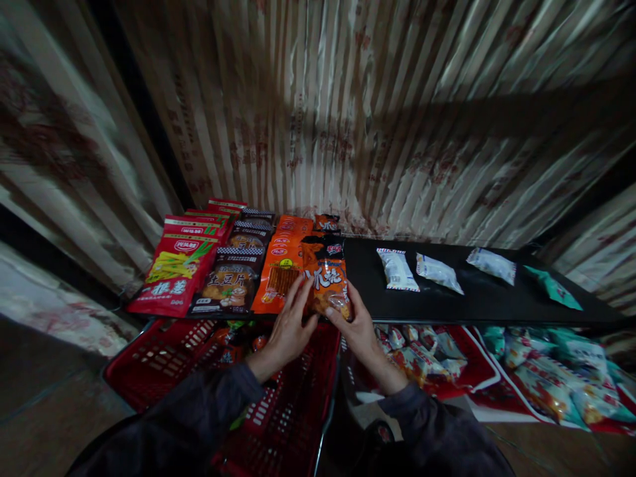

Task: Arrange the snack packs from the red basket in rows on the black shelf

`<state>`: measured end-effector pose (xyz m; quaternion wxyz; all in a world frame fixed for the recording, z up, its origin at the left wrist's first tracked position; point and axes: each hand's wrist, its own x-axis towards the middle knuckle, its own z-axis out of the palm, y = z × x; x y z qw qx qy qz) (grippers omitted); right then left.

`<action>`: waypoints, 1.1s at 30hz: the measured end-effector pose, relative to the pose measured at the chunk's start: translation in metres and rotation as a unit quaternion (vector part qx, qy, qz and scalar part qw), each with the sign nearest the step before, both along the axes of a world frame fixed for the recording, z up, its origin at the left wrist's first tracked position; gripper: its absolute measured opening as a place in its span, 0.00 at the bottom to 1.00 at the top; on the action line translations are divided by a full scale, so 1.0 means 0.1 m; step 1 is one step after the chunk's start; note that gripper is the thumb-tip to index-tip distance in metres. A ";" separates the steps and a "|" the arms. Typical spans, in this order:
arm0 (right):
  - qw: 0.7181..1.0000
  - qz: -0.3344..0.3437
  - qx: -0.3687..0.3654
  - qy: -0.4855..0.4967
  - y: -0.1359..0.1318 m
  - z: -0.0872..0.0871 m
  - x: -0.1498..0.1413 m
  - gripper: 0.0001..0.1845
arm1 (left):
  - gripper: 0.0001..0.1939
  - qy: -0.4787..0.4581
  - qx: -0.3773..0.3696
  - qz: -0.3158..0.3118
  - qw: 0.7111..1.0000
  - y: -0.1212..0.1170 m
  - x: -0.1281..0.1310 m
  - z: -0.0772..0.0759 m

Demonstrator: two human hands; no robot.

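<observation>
An orange-and-black snack bag (325, 275) lies at the end of a row on the black shelf (368, 298), with both hands around its lower half. My left hand (291, 324) holds the left side, its fingers along the bag's edge and over the neighbouring orange packet. My right hand (355, 324) grips the right side, thumb across the front; its other fingers are partly hidden. Just left lies an orange packet of brown sticks (278, 275). Beyond it are dark potato-slice packets (228, 281) and red snack packets (173, 265), overlapping in rows.
Small white packets (397, 270) and a green packet (554, 288) lie on the shelf's right part. Below the shelf edge stands a red basket (149, 364) with some packets. More filled containers, including a red one (477, 377), stand lower right. Pleated sheeting (318, 132) hangs behind.
</observation>
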<state>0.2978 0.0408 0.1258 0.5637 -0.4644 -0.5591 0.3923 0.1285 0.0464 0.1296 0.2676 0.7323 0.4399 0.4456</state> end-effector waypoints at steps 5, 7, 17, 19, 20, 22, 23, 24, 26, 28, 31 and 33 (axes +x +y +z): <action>0.991 0.001 0.075 -0.113 -0.09 -0.02 -0.03 0.43 | 0.40 -0.119 -0.083 -0.039 0.989 -0.02 0.01 -0.08; 0.987 0.008 0.095 -0.126 -0.12 -0.03 -0.05 0.44 | 0.41 -0.172 -0.135 -0.060 0.974 -0.04 0.01 -0.08; 0.969 0.030 0.156 -0.190 -0.15 -0.07 -0.08 0.48 | 0.40 -0.298 -0.254 -0.055 0.918 -0.09 0.02 0.09; 0.959 0.031 0.177 -0.221 -0.15 -0.06 -0.10 0.48 | 0.40 -0.302 -0.277 -0.032 0.912 -0.08 0.01 0.08; 0.953 0.031 0.186 -0.236 -0.16 -0.05 -0.12 0.49 | 0.40 -0.299 -0.288 -0.019 0.910 -0.08 0.00 0.08; 0.944 0.031 0.199 -0.261 -0.17 -0.04 -0.14 0.48 | 0.39 -0.290 -0.303 0.004 0.908 -0.08 -0.01 0.08; 0.940 0.029 0.204 -0.271 -0.18 -0.03 -0.16 0.48 | 0.39 -0.286 -0.305 0.009 0.908 -0.09 -0.02 0.09; 0.936 0.027 0.211 -0.279 -0.18 -0.02 -0.16 0.47 | 0.38 -0.285 -0.303 0.009 0.909 -0.09 -0.02 0.09; 0.928 0.022 0.227 -0.294 -0.19 0.00 -0.18 0.46 | 0.38 -0.289 -0.295 0.006 0.911 -0.10 -0.02 0.12; 0.922 0.016 0.239 -0.303 -0.20 0.01 -0.18 0.43 | 0.38 -0.296 -0.286 -0.001 0.911 -0.12 -0.01 0.15; 0.922 0.001 0.238 -0.306 -0.21 0.02 -0.19 0.39 | 0.37 -0.309 -0.283 -0.018 0.908 -0.14 0.01 0.19; 0.922 -0.011 0.237 -0.306 -0.21 0.03 -0.19 0.37 | 0.36 -0.317 -0.283 -0.033 0.905 -0.15 0.02 0.20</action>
